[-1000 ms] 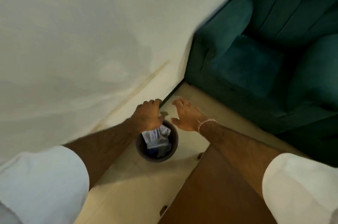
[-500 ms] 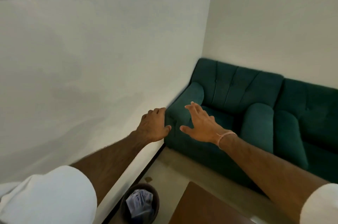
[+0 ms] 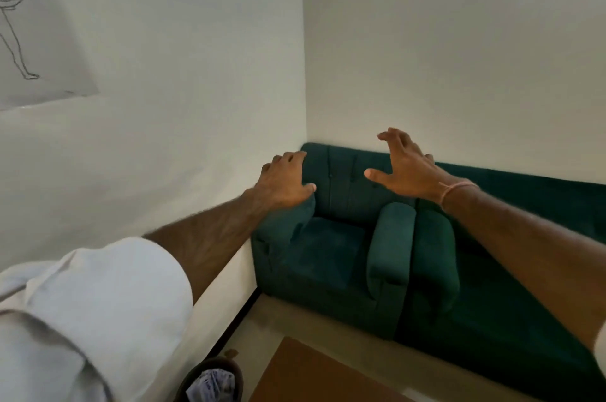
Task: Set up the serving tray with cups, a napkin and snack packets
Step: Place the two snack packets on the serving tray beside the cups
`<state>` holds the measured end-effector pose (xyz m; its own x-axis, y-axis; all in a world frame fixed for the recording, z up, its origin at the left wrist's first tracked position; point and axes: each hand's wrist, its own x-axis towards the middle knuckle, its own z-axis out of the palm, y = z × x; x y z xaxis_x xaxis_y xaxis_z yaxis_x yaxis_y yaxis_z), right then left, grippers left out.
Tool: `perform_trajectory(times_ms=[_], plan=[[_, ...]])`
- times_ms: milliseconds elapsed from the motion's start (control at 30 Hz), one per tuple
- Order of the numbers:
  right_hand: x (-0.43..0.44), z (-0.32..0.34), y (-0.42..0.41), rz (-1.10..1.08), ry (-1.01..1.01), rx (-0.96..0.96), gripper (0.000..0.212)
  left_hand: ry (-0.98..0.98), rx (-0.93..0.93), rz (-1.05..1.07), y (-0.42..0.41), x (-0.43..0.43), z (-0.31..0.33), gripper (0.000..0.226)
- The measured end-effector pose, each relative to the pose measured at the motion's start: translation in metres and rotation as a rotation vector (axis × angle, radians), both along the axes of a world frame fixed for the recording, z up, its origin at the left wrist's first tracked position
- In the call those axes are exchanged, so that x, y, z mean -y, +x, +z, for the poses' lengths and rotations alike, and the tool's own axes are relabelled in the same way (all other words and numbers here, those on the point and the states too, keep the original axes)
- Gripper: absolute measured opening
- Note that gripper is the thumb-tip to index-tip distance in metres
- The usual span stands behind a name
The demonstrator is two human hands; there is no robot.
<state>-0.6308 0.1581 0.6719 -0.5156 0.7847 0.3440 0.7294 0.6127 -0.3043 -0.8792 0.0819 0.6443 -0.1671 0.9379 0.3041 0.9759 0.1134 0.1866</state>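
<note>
No tray, cups, napkin or snack packets are in view. My left hand (image 3: 286,181) is stretched out in front of me, palm down, fingers loosely curled and holding nothing. My right hand (image 3: 408,168) is raised beside it with fingers spread and nothing in it; a pink band sits on its wrist. Both hands hover in the air in front of the green sofa and the room corner.
A dark green sofa (image 3: 331,247) stands against the far wall in the corner. A dark waste bin (image 3: 213,380) with crumpled paper sits on the floor at the bottom. A brown table corner (image 3: 314,375) lies beside it. A line drawing (image 3: 16,30) hangs on the left wall.
My view has swung up from the bin on the floor to the wall and sofa. Both hands rose from over the bin and my right hand's fingers have spread wider.
</note>
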Motion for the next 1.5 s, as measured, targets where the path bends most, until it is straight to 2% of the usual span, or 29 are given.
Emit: perform_trajectory(times_ms=[400,733,900,1067,1267,1500], plan=[[0.013,0.014,0.215,-0.152,-0.002,-0.004,0.084,0.020,0.012,-0.109,0.197,-0.020,0.031,0.081],[0.029,-0.045,0.326,-0.377,-0.120,0.035,0.081,-0.067,0.029,-0.303,0.307,-0.066,-0.017,0.076],[0.043,-0.117,0.384,-0.510,-0.209,0.033,0.077,-0.160,0.053,-0.398,0.365,-0.080,-0.092,0.070],[0.073,-0.204,0.459,-0.619,-0.328,0.053,0.077,-0.344,0.069,-0.472,0.439,-0.070,-0.194,0.071],[0.121,-0.319,0.572,-0.725,-0.501,0.069,0.076,-0.551,0.088,-0.568,0.557,-0.047,-0.323,0.070],[0.183,-0.440,0.709,-0.843,-0.660,0.020,0.070,-0.689,0.090,-0.688,0.711,-0.008,-0.450,0.068]])
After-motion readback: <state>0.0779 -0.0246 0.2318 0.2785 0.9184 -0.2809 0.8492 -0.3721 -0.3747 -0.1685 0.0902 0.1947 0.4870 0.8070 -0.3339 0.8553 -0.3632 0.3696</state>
